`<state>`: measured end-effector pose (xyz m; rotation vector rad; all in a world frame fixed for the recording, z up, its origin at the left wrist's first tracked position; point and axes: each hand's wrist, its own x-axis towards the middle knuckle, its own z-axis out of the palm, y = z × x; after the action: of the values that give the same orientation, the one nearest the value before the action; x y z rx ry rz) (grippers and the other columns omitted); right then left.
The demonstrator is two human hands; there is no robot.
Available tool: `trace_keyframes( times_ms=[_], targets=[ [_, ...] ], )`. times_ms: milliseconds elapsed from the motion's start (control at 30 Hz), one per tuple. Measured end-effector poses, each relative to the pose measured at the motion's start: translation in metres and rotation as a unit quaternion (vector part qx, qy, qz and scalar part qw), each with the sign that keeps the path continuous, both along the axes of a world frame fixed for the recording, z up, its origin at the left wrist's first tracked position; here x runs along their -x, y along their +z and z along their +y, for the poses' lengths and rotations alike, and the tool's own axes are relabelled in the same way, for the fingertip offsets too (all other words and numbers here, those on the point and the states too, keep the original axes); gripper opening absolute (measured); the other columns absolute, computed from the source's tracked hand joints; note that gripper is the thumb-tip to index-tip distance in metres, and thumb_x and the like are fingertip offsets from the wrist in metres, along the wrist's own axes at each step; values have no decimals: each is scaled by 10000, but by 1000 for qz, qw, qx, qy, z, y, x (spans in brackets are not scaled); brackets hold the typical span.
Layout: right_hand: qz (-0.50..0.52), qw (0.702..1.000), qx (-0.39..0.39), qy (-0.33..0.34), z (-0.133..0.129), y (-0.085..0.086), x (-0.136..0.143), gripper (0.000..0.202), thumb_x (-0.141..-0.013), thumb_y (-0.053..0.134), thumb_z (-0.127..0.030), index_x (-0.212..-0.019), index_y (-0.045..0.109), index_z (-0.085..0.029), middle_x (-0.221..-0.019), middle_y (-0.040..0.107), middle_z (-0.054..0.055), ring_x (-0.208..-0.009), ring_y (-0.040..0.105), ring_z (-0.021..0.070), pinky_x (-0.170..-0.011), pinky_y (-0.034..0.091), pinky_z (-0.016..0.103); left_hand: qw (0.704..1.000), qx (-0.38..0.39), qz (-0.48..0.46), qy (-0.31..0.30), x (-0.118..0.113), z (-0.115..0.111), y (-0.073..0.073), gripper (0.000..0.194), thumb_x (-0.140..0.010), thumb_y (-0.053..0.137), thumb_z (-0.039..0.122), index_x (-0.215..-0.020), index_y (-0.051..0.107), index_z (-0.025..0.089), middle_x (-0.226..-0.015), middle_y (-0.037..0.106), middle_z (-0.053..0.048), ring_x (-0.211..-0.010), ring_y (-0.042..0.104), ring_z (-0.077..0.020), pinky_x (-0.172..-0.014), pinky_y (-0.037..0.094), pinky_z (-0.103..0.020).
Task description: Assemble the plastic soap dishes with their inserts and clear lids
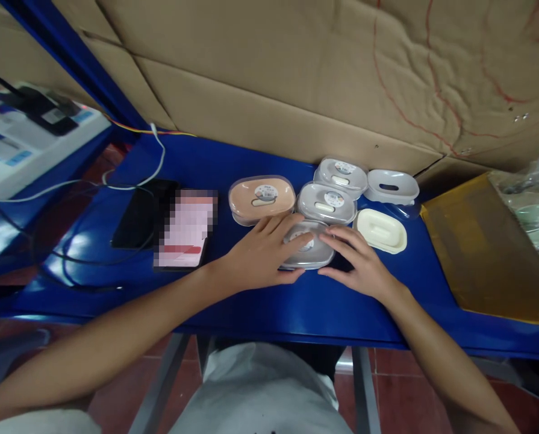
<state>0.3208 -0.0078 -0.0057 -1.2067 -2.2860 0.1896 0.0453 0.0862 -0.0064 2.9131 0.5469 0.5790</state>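
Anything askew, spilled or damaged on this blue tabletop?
Nothing looks spilled or damaged. A thin white cable loops untidily across the blue tabletop at left, and the cream oval plastic tray lies uncovered, unlike the clear-lidded peach oval box.

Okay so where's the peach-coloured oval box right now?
In the head view, the peach-coloured box sits on the blue table, between the phone and the grey boxes.

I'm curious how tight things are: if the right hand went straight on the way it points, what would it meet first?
Most likely the grey lidded box between the hands: the right hand has fingertips at its edge, though whether they touch is unclear.
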Motion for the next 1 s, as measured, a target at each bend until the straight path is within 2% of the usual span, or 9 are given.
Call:
trace_keyframes(
  times_ms=[133, 267, 400, 467, 567, 667, 767, 867, 1000],
  targets=[
    [-24, 999, 2, -45, -1, 13, -17, 597, -1038, 720, -367, -1588, 526, -238, -1458, 697, 139, -1325, 684, 294, -1115, 572, 478, 999, -22, 20, 26, 8, 7, 7, 562, -927, 737, 361, -1442, 593, 188, -1579, 533, -223, -1469, 519, -441, -1204, 426, -648],
    [-75, 978, -63, -186, 1, 22, -57, 180, -1083, 638, -332, -1131, 768, -217, -1032, 824, 74, -937, 778, 256, -891, 571, 419, 997, -36, 35, 51, 16, 16, 17, 512, -906, 690, 296, -1398, 619, 176, -1571, 561, -218, -1455, 542, -425, -1195, 422, -635],
    [-176, 944, -11, -279, 2, 21, -76, 326, -1112, 558, -408, -986, 777, -203, -931, 813, 86, -823, 761, 270, -769, 521, 412, 994, -57, 36, 90, 23, 27, 19, 474, -907, 653, 285, -1366, 631, 167, -1553, 585, -220, -1418, 575, -444, -1170, 433, -649],
    [-182, 951, 37, -249, 1, 20, -70, 339, -1122, 532, -409, -1015, 785, -209, -992, 823, 89, -876, 772, 283, -795, 536, 425, 990, -66, 36, 121, 26, 34, 18, 472, -929, 641, 288, -1380, 620, 149, -1560, 574, -238, -1411, 581, -457, -1163, 437, -655],
    [-115, 980, 88, -138, -1, 23, -53, 281, -1120, 543, -375, -1098, 791, -244, -1081, 831, 62, -966, 784, 266, -885, 576, 433, 983, -79, 29, 161, 28, 42, 14, 505, -977, 627, 280, -1456, 564, 130, -1603, 524, -262, -1466, 537, -463, -1185, 416, -660],
    [-17, 993, 75, -87, -1, 29, -48, 216, -1101, 591, -353, -1161, 787, -284, -1095, 833, 28, -992, 785, 236, -911, 596, 415, 980, -93, 13, 174, 26, 40, 13, 560, -1009, 617, 248, -1544, 492, 139, -1653, 463, -269, -1527, 474, -459, -1207, 390, -670],
    [-14, 978, 3, -210, 3, 28, -68, 271, -1101, 566, -383, -1239, 770, -269, -1190, 815, 67, -1108, 760, 281, -992, 578, 473, 986, -95, -16, 134, 18, 26, 13, 566, -1038, 605, 229, -1583, 460, 176, -1646, 486, -239, -1530, 482, -414, -1233, 379, -640],
    [-100, 936, 0, -337, 9, 14, -96, 448, -1091, 524, -453, -1433, 675, -205, -1417, 721, 165, -1317, 665, 385, -1092, 519, 598, 997, -65, -23, 20, 9, 5, 12, 494, -1073, 568, 216, -1561, 495, 200, -1625, 540, -179, -1501, 523, -336, -1252, 386, -565],
    [-157, 921, 47, -354, 12, -2, -110, 510, -1071, 519, -479, -1446, 662, -165, -1539, 618, 216, -1420, 579, 424, -1105, 505, 630, 994, -17, 12, -111, -4, -21, 7, 461, -1095, 563, 246, -1554, 530, 209, -1659, 527, -122, -1511, 515, -280, -1272, 372, -487]
  ],
)
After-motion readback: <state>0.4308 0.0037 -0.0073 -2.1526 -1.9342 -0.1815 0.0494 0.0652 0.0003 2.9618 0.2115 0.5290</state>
